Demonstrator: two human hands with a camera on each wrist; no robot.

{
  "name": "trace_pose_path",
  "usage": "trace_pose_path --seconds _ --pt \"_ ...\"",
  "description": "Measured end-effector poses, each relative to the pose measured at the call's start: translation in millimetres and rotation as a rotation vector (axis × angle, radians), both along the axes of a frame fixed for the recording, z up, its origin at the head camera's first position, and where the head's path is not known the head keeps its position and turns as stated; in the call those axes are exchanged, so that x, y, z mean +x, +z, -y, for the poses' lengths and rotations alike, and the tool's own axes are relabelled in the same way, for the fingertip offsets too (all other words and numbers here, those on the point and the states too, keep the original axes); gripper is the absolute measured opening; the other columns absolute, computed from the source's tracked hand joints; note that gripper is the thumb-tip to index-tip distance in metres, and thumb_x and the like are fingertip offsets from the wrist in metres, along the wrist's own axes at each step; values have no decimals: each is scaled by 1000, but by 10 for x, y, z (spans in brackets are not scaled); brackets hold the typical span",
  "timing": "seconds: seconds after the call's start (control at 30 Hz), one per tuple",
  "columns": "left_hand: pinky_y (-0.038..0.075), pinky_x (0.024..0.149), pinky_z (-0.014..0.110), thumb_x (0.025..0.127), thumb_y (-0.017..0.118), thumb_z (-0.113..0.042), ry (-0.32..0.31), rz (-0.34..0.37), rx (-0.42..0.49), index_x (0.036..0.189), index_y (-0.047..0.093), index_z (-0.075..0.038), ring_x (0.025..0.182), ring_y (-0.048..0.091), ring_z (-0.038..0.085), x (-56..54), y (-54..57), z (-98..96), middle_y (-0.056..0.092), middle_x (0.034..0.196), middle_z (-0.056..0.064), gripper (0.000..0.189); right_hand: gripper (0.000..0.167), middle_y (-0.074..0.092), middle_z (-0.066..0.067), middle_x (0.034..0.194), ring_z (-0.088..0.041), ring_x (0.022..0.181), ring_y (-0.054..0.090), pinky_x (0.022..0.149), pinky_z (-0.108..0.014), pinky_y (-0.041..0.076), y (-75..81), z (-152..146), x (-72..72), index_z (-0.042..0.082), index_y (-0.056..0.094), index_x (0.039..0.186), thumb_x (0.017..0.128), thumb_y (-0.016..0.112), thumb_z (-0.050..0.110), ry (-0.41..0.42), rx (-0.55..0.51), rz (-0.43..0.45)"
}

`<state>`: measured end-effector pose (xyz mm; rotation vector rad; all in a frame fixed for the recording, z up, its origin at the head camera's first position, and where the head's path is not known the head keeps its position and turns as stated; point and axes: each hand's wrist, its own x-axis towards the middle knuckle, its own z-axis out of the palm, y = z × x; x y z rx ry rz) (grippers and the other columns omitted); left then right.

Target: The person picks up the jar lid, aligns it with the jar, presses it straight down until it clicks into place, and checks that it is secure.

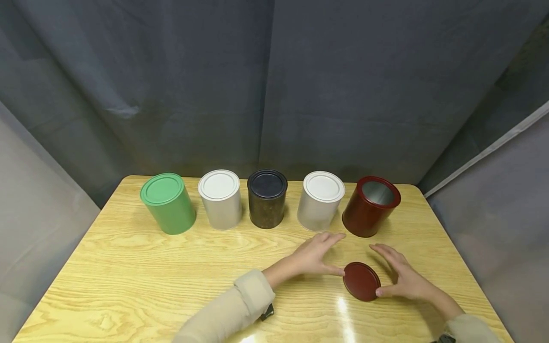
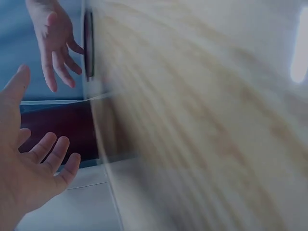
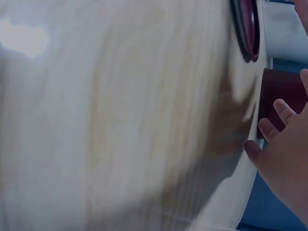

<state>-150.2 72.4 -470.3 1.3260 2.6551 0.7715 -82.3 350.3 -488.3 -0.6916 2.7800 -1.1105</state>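
A dark red round lid (image 1: 361, 281) lies on the wooden table near its right front. My left hand (image 1: 315, 255) is on the lid's left side, fingers spread and thumb pointing at its edge. Across from it, my right hand (image 1: 403, 276) also has spread fingers, its thumb tip by the lid's right edge. Whether either thumb touches the lid, I cannot tell. Beyond both hands stands a dark red can (image 1: 364, 214), its top uncovered and its metallic inside showing. In the left wrist view the lid (image 2: 89, 45) appears edge-on beside the right hand.
Left of the red can stand a white can (image 1: 319, 205), a black can (image 1: 267, 202), another white can (image 1: 220, 202) and a green can (image 1: 169, 205), all lidded, in a row along the table's back. Grey curtains (image 1: 214, 85) hang behind the table (image 1: 150, 281).
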Motion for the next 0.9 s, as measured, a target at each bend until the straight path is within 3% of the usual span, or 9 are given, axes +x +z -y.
trace_pose_path --seconds 0.23,0.47,0.77,0.9 --pt "36 76 19 72 65 -59 -26 -67 -82 142 31 -19 96 45 8 2 -106 -100 47 111 -3 87 95 25 -30 136 -51 116 21 76 -68 22 -69 -9 38 10 35 139 59 84 25 -6 57 -3" --pt "34 84 23 70 63 -64 -27 -48 -194 144 25 -24 107 41 10 7 -102 -190 42 123 -4 93 91 23 -29 137 -53 119 15 78 -67 16 -122 -33 65 10 37 138 61 83 29 29 77 14" --pt "28 75 18 61 68 -68 -29 23 -295 144 25 -26 106 37 9 -2 -186 -262 40 125 -4 103 89 23 -30 138 -55 119 15 77 -70 15 -192 -68 64 12 41 136 60 83 32 39 87 -17" --pt "26 71 19 60 68 -68 -46 18 -342 143 28 -29 101 36 9 5 -206 -288 39 124 -4 100 90 23 -28 139 -56 119 14 77 -70 15 -211 -53 57 13 42 136 59 83 36 43 104 -36"
